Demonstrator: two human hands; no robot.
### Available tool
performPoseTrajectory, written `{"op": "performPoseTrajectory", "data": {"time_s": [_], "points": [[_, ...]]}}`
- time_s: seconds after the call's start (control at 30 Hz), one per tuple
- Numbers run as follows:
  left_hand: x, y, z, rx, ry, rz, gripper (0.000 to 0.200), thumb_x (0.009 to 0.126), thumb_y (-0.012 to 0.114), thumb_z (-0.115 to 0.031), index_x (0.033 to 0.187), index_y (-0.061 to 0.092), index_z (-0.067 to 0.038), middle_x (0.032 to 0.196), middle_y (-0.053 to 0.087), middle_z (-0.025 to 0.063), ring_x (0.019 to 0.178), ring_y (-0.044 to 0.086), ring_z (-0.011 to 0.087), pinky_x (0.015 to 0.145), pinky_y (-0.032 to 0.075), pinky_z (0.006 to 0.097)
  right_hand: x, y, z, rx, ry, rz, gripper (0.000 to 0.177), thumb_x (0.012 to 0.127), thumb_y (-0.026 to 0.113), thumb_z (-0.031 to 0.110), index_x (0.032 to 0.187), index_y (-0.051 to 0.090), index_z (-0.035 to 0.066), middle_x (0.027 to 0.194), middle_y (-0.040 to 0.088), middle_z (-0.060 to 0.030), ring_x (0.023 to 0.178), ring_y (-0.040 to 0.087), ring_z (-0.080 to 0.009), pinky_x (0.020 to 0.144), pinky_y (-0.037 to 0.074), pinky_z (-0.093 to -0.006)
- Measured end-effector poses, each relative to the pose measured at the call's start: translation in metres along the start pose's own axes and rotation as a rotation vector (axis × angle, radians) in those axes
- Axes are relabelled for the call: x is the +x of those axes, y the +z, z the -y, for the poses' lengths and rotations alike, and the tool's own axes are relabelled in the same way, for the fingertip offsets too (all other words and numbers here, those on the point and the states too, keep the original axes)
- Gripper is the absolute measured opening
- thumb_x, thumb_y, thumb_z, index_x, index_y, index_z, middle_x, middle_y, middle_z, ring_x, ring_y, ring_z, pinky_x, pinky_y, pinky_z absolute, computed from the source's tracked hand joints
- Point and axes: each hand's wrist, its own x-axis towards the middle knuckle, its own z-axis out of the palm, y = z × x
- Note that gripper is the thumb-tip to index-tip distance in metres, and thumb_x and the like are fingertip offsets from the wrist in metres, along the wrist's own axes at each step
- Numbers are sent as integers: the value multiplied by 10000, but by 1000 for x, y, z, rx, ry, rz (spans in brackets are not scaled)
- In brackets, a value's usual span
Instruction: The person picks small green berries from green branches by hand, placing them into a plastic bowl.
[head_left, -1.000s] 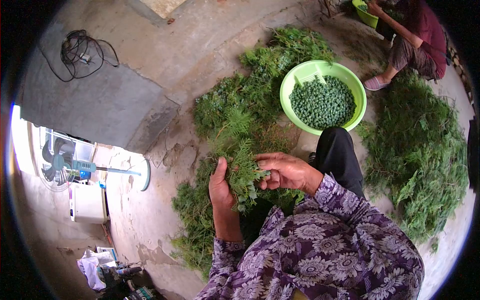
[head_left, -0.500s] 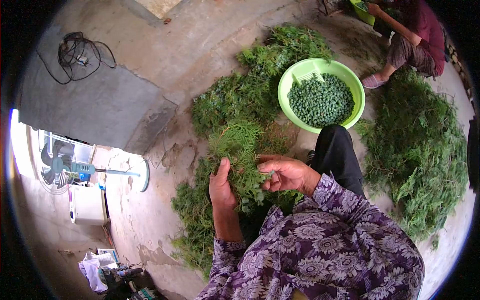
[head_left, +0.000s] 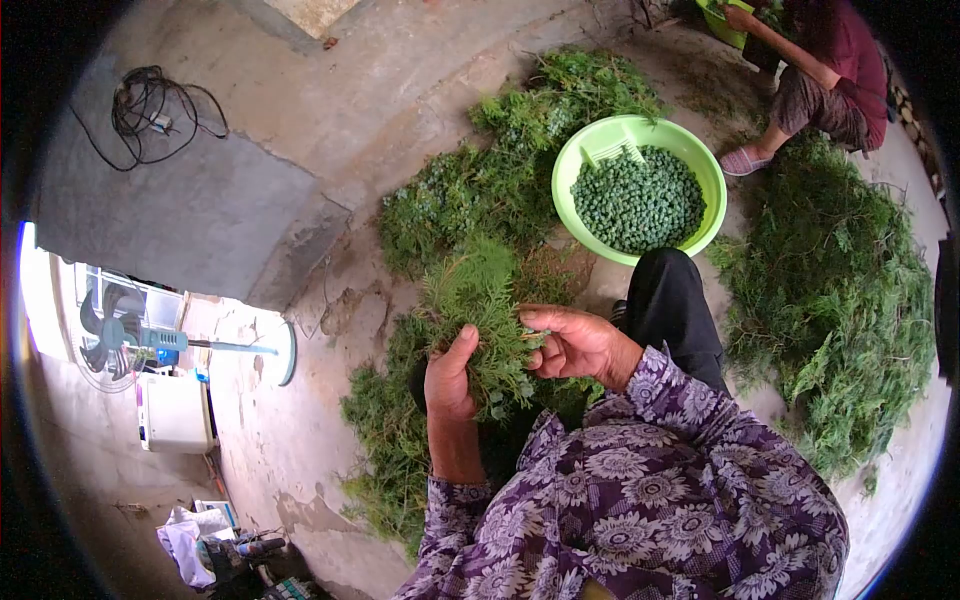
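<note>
Two hands [head_left: 518, 358] on greenery [head_left: 478, 290].

We wear a purple shirt [head_left: 660, 490] patterned with pale, whitish-grey flowers, above black trousers [head_left: 675, 300]. Our sprig [head_left: 485, 345] is fresh green, the berries [head_left: 640, 200] a dusty blue-green inside a lime-green basin [head_left: 565, 195]. Across from us we see a maroon top [head_left: 845, 50], brown trousers [head_left: 825, 110] and a pinkish, light-checked slipper [head_left: 742, 162]; our fan [head_left: 112, 333] is grey-blue, the cord [head_left: 133, 115] black

Left hand [head_left: 452, 378]: gripping leafy sprigs [head_left: 488, 325]
Right hand [head_left: 588, 345]: curled at the sprigs' edge
Basin [head_left: 563, 190]: holding green berries [head_left: 640, 200], near the knee [head_left: 668, 270]
</note>
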Motion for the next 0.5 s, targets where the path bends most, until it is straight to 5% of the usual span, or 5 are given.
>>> {"op": "performPoseTrajectory", "data": {"time_s": [0.2,0.3,0.5], "points": [[-4,5,7,36,103,84,374,737,615,-92,1076,497,13,979,577,98,844,575,198,722,489,323,-3,16,0,-126,-139,-267,239,776,616,215,964,479,161,762,480,27,639,507,-147,413,354,-197],[-5,9,8,28,21,54,382,718,626,-78,1071,507,5,980,579,91,854,571,192,735,478,316,-2,4,4,-57,-89,-92,236,768,626,198,946,475,161,787,476,28,650,505,-145,442,373,-212],[-6,14,-2,125,56,25,377,698,632,-42,1055,519,9,970,581,76,850,561,174,742,460,303,-2,6,2,-75,-105,-175,197,764,627,171,904,492,137,744,480,22,613,505,-133,448,381,-212]]}}
